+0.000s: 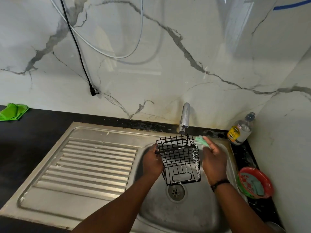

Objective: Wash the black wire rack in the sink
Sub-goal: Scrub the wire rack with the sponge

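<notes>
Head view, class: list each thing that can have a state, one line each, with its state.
black wire rack: soapy, held above the sink basin
left hand: grips the rack's left edge
right hand: holds a green sponge
tap: no water visible
sink: drain uncovered
soap bottle: upright, cap on

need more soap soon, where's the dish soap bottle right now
In the head view the dish soap bottle stands upright at the right, on the dark counter in the wall corner, right of the tap and behind the red bowl.
</notes>
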